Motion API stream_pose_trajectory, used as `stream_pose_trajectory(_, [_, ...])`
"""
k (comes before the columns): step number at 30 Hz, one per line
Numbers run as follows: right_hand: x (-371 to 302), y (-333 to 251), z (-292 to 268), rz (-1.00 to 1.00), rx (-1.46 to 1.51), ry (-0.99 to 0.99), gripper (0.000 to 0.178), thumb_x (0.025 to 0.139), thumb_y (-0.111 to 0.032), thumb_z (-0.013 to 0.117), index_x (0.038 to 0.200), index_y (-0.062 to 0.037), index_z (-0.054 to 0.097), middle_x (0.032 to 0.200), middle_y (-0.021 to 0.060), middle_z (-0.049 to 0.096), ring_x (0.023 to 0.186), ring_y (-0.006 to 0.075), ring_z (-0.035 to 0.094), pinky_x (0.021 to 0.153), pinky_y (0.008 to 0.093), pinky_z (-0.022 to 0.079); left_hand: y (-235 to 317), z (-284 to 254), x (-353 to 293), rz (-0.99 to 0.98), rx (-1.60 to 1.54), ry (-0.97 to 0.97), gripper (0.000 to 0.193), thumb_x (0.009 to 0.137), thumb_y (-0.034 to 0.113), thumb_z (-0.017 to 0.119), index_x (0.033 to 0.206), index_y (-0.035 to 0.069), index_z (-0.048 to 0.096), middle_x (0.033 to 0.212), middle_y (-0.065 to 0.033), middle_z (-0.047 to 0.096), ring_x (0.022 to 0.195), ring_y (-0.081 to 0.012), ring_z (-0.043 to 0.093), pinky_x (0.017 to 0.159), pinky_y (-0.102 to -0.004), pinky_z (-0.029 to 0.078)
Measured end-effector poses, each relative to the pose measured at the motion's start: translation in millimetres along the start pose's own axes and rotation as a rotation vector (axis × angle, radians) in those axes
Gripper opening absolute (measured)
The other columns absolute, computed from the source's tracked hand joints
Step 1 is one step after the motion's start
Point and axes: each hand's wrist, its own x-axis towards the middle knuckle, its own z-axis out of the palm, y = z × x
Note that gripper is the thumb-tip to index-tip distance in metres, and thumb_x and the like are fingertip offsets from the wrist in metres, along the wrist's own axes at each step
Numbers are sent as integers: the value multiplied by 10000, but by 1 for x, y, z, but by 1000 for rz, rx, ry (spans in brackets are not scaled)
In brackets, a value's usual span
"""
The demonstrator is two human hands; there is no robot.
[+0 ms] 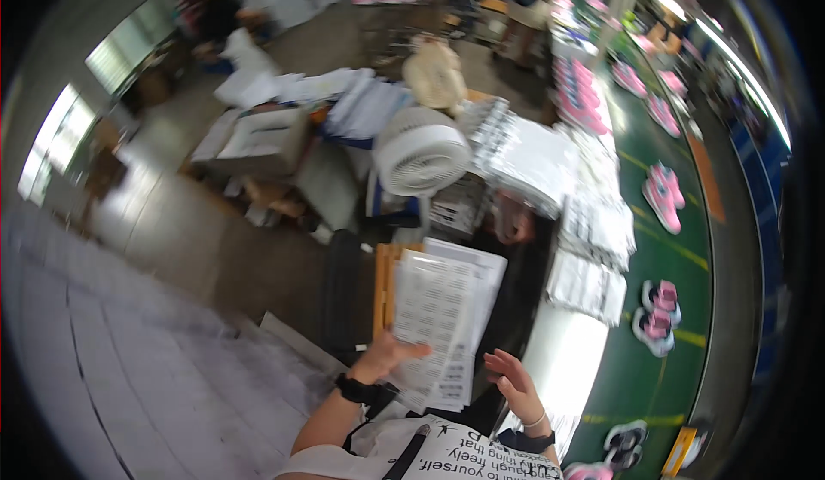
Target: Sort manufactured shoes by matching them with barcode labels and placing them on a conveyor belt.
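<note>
My left hand (391, 360), with a black watch on its wrist, pinches the lower left edge of several printed sheets of paper (434, 308), its thumb lying on top. The fingers below the sheets are hidden. The top page looks glossy, and another white page shows behind it on the right. My right hand (513, 384) is off the right side of the sheets, fingers apart and nothing in it. Its wrist carries a thin bracelet and a dark band. Beyond the sheets' left edge shows a yellow wooden slatted piece (384, 287).
A green conveyor belt (666, 265) carrying pink shoes (663, 196) runs along the right. Stacked white packets (587, 287) line its near side. Ahead stand a white fan (421, 152), a paper-filled box (258, 140) and more packets (528, 158). People are in the background.
</note>
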Motion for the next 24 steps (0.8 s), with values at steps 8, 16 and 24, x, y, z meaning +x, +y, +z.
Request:
stream_pose_trajectory(8, [127,38,79,441,190,-142,461,826,-12,671,1270,23,555,1212,102,648,1081,230,625,977,361,461,-75,-53,-16,204,541,242,656,816,122,756,1366,-28,432,1248,-165,565,1139,-229,555,959,-327,445])
stream_pose_trajectory(16, [248,80,253,430,-56,-404,379,880,-73,672,1225,48,573,1181,128,653,1017,223,642,887,332,507,-19,-218,-62,168,-58,432,668,882,104,682,1354,-90,250,1264,-185,490,1192,-219,500,991,-318,438])
stream_pose_trajectory(24, [379,158,436,620,-24,-279,360,891,-77,665,1222,45,593,1151,126,667,943,236,663,852,365,535,39,-445,-48,-88,152,558,729,814,78,756,1333,-85,271,1283,-185,495,1181,-229,512,1002,-336,431])
